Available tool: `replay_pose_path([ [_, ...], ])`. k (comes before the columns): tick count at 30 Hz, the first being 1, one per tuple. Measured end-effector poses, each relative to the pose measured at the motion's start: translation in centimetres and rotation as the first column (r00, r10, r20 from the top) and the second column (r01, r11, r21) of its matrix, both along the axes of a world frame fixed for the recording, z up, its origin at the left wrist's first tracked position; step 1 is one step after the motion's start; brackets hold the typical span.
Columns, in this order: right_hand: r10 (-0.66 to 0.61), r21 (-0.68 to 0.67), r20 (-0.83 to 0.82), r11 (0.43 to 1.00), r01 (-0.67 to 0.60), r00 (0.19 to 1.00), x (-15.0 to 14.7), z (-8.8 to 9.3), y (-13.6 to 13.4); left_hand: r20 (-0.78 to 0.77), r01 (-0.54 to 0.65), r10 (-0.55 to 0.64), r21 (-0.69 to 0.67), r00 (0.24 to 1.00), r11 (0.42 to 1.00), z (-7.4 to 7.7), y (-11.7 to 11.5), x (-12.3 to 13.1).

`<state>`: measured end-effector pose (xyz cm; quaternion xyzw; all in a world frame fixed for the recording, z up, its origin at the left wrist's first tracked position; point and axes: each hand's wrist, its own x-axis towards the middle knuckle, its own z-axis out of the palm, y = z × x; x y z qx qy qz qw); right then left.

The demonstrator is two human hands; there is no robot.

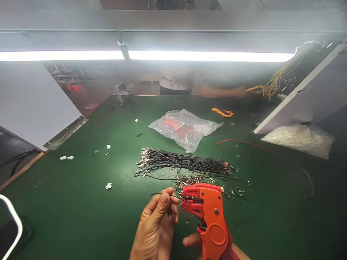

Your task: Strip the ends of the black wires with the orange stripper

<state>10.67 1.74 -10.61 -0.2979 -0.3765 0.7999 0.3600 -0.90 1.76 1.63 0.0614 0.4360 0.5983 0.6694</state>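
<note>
Between thumb and fingers, my left hand (158, 220) pinches a thin black wire (155, 194); its terminal end sticks out to the left. The wire's other end lies between the jaws of an orange and red wire stripper (214, 220). My right hand (193, 240), mostly hidden behind the tool, is wrapped round its handles. Just beyond the tool, a bundle of black wires (187, 160) lies across the green table, with metal terminals at the left and copper ends at the right. Short black and copper scraps (191, 180) are scattered between the bundle and the tool.
A clear plastic bag (184, 128) with red items lies behind the bundle, and a yellow tool (222, 112) lies beyond it. A red wire (241, 141) and a bag of white parts (300, 140) are at the right. Across the green table (81, 209) is a person (176, 79).
</note>
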Motion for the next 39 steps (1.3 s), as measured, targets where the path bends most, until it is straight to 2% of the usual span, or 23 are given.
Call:
replay_pose_path([
  [3,-0.07,0.045,0.009,0.997,0.069,0.998,-1.5,-1.2,0.8,-0.018,-0.018,0.018,0.006,1.0,1.0,-0.2,0.1,0.1],
  [5,-0.101,0.076,0.013,0.992,0.1,0.995,-1.6,-1.2,0.9,-0.025,-0.026,0.026,0.011,0.999,1.0,-0.3,0.1,0.1],
  [7,-0.131,0.115,0.017,0.985,0.128,0.991,-1.3,-0.5,0.8,-0.025,-0.034,0.034,0.009,0.999,0.999,-0.3,0.1,0.1],
  [10,-0.163,0.199,0.02,0.968,0.156,0.986,-0.6,1.3,0.9,-0.015,-0.038,0.038,-0.001,0.999,0.999,-0.3,0.2,0.1],
  [13,-0.156,0.261,0.025,0.954,0.145,0.987,-0.1,3.1,1.2,-0.018,-0.031,0.031,-0.002,0.999,1.0,-0.3,0.1,0.1],
  [15,-0.144,0.273,0.019,0.953,0.133,0.989,-0.1,3.5,1.3,-0.037,-0.029,0.03,0.007,0.999,1.0,-0.6,0.1,0.0],
  [17,-0.164,0.288,-0.014,0.944,0.161,0.986,-0.6,3.0,1.4,-0.061,-0.028,0.03,0.03,0.998,0.999,-1.1,0.1,-0.2],
  [21,-0.236,0.301,-0.082,0.92,0.25,0.968,-1.2,1.0,1.4,-0.091,-0.014,0.022,0.095,0.996,0.995,-2.0,0.2,-0.6],
  [24,-0.192,0.272,-0.054,0.941,0.2,0.98,-0.1,0.0,1.1,-0.116,-0.001,0.017,0.136,0.993,0.991,-2.3,0.4,-0.8],
  [25,-0.164,0.256,-0.035,0.952,0.168,0.986,0.3,-0.2,1.0,-0.122,0.044,-0.029,0.123,0.992,0.991,-2.3,0.4,-0.8],
  [27,-0.12,0.226,-0.001,0.967,0.117,0.993,0.8,-0.7,0.8,-0.126,0.019,0.001,0.163,0.992,0.986,-2.4,0.3,-0.8],
  [31,-0.094,0.185,0.011,0.979,0.091,0.995,-0.1,-1.2,1.1,-0.136,0.048,-0.025,0.17,0.99,0.984,-2.1,0.2,-1.0],
  [33,-0.098,0.185,0.0,0.978,0.096,0.995,-0.5,-0.6,1.2,-0.137,0.087,-0.065,0.16,0.988,0.983,-1.5,0.2,-1.0],
  [36,-0.081,0.154,-0.018,0.985,0.083,0.997,1.0,1.8,0.4,-0.135,0.1,-0.079,0.159,0.988,0.982,-0.7,0.2,-1.0],
  [38,0.096,0.068,-0.02,0.993,-0.095,0.995,3.1,3.9,-0.8,-0.139,0.107,-0.085,0.157,0.987,0.982,-0.6,0.2,-1.0],
  [39,0.134,0.058,-0.025,0.99,-0.132,0.991,4.2,4.8,-1.5,-0.142,0.114,-0.092,0.159,0.986,0.981,-0.7,0.2,-0.9],
])
